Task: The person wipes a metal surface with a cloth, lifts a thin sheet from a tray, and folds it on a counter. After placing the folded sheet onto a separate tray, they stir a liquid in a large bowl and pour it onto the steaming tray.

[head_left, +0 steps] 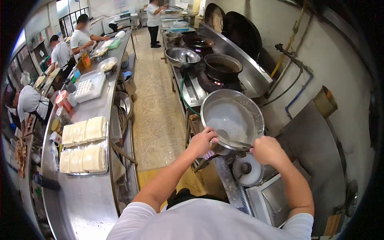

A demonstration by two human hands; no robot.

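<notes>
A large metal bowl [259, 108] with whitish, cloudy contents [230, 116] sits in front of me, tilted a little my way. At its near left rim is my left hand [203, 141], its fingers curled over the edge. My right hand [268, 150] is closed around the handle of a metal ladle [223, 135] at the near right rim. The ladle's round head lies inside the bowl, close to my left fingertips. Just below the bowl, to the right, stands a white round container [256, 176] with a dark knob-like object on it.
Beyond the bowl are a dark pot [223, 66] over a lit burner and a steel bowl [183, 57]. On the left counter [86, 204] lie stacked pale wrapper sheets [82, 158] on a tray and a box of eggs [85, 87]. Several people work farther off; an aisle [152, 120] runs between.
</notes>
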